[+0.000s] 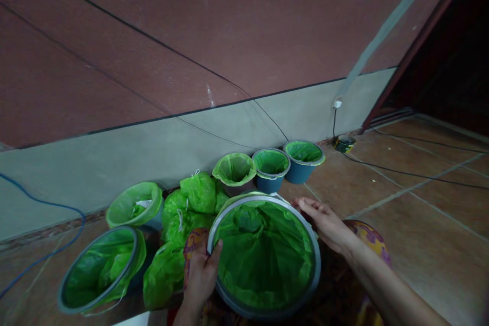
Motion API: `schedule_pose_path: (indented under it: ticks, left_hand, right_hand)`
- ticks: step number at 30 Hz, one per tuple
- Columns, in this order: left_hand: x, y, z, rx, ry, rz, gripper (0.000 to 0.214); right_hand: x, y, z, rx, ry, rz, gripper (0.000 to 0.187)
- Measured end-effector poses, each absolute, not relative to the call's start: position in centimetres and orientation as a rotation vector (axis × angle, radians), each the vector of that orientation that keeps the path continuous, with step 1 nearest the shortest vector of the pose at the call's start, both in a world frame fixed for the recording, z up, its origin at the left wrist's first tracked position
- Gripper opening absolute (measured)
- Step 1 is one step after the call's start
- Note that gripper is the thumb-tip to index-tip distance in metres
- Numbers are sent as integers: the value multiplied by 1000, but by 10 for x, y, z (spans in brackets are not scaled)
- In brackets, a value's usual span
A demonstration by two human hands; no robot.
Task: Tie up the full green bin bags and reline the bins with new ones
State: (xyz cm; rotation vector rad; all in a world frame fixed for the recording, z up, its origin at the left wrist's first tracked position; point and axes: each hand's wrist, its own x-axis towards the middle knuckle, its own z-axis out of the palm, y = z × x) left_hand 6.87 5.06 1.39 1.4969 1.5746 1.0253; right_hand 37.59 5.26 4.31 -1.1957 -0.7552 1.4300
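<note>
A trash bin with a grey rim (318, 265) is tilted toward me, close in front of my body. A green bin liner (267, 260) covers its inside and folds out over the rim. My left hand (200, 270) grips the bin's left edge, thumb over the rim. At the upper right of the rim my right hand (323, 219) is closed, its fingertips pinched at the liner's edge near a pale strip. The fingertips partly hide what they pinch. Patterned cloth (369, 239) shows beside the bin.
Lined bins stand along the wall: a brownish one (235, 170) and two blue ones (270, 183) (301, 172). Tied green bags (198, 193) lie left of centre. Two more lined bins (133, 206) (99, 270) stand left. A blue cable (82, 224) and a small tin (344, 143) are on the floor.
</note>
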Motion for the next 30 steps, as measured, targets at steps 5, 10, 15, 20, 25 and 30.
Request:
schedule_pose_path:
  ticks: [5,10,15,20,25,30]
  left_hand:
    - [81,52,35,1882,1341,838,25]
    - [99,55,49,1890,1202,732,28]
    - [98,54,41,1610,1130,755,30]
    - [103,57,36,1214,1169,748,30]
    - [121,68,48,1174,1096,632,30]
    - [126,71,42,903,1040,784,39]
  right_hand:
    - [357,67,64,-1233,-1161,1507,39]
    - [340,76,60,-1199,-1254,1595,36]
    - [351,66,33,-1256,-1053,1578,38]
    - [358,62,40,-1246,-1150,1646,37]
    - [340,84,52,-1176,-1396,1706,34]
    - [329,101,38,-1204,-1373,1755,38]
